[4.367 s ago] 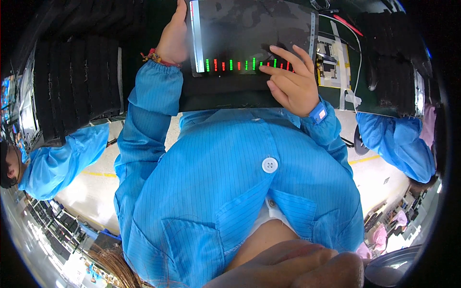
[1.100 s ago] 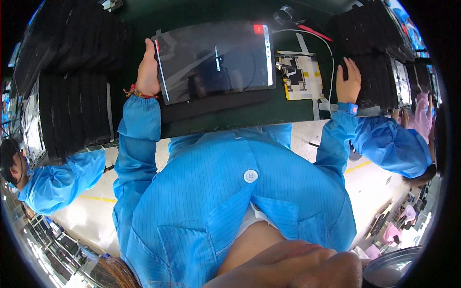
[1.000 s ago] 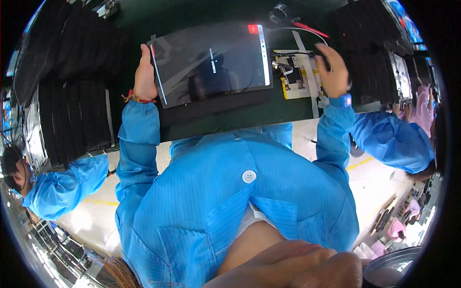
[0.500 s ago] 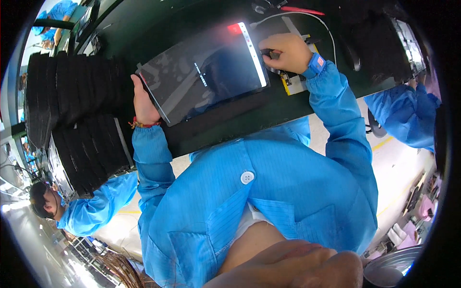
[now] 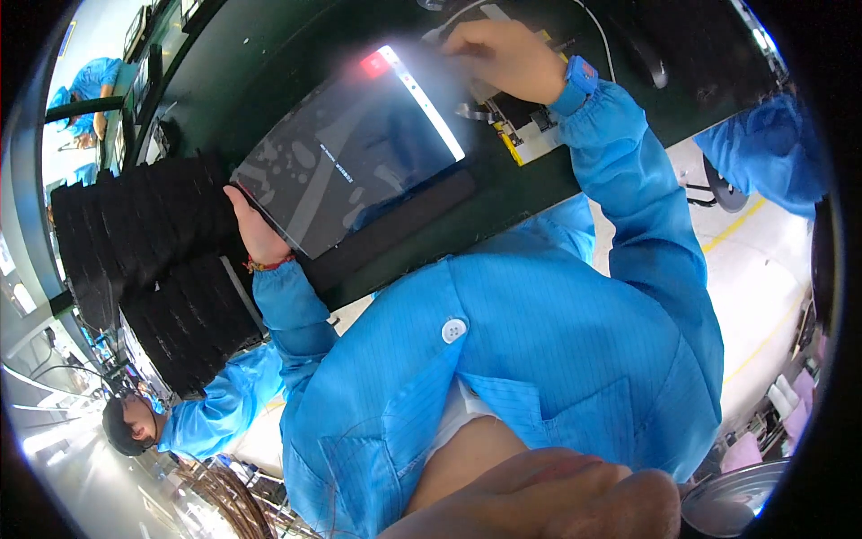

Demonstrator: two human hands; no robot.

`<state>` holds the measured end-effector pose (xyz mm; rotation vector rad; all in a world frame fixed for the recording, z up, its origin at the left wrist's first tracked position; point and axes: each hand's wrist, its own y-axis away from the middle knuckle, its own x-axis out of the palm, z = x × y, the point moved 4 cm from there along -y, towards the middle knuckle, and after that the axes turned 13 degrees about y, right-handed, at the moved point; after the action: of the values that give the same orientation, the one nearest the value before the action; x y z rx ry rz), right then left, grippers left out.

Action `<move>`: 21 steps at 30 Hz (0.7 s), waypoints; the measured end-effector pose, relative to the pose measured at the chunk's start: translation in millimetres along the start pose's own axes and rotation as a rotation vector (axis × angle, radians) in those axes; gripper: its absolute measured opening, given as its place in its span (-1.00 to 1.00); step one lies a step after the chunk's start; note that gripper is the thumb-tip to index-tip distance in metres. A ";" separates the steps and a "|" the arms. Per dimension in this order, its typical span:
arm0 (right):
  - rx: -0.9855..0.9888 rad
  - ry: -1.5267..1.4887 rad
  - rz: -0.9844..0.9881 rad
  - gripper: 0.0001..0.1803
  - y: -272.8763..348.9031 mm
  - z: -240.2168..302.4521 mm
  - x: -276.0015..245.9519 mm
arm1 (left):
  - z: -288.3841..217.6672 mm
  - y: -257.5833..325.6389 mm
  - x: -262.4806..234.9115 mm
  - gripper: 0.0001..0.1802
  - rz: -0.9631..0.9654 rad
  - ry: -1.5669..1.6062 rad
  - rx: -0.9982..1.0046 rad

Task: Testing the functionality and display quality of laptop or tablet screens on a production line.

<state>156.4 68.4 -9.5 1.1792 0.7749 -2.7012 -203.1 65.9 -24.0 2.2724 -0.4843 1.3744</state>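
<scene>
A dark flat screen panel point(image 5: 359, 153) lies tilted over the green bench, lit with a bright white strip along its right edge and a red patch at the far corner. My left hand point(image 5: 260, 232) holds the panel's left edge, thumb along the rim. Just beyond the panel's right side, my right hand point(image 5: 507, 58) has its fingers bent together; the fingertips are blurred by glare, and what they pinch cannot be made out. Under and beside that hand sits a circuit board fixture point(image 5: 530, 135) with yellow edges, partly covered by the hand.
Stacked black slotted holders point(image 5: 144, 242) stand at the left. A white cable point(image 5: 603, 31) curves behind my right hand, and a dark rounded object point(image 5: 660, 74) lies farther right. Co-workers in blue are at the lower left point(image 5: 220, 404) and right point(image 5: 763, 153).
The whole view has shifted. My right hand has moved farther away, off the panel's right edge, and the small black thing at its fingers no longer shows. My left hand stays on the panel.
</scene>
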 end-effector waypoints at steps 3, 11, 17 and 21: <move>0.175 -0.189 0.243 -0.76 4.1 10.1 -4.8 | 2.8 2.3 8.8 -0.34 -0.490 -0.284 0.278; 0.221 -0.148 0.359 -0.78 1.4 10.5 -2.4 | 1.7 -0.7 3.4 -0.37 -0.226 -0.147 0.141; 0.194 -0.173 0.388 -0.79 -1.6 9.7 3.1 | -2.2 -0.8 0.6 -0.38 -0.396 -0.255 0.229; 0.131 -0.157 0.401 -0.78 -6.6 14.3 4.9 | -0.2 -1.2 6.0 -0.37 -0.422 -0.304 0.292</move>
<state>141.7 67.7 -2.1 1.0012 0.3038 -2.4939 -200.0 66.5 -18.8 2.6369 0.1193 0.9430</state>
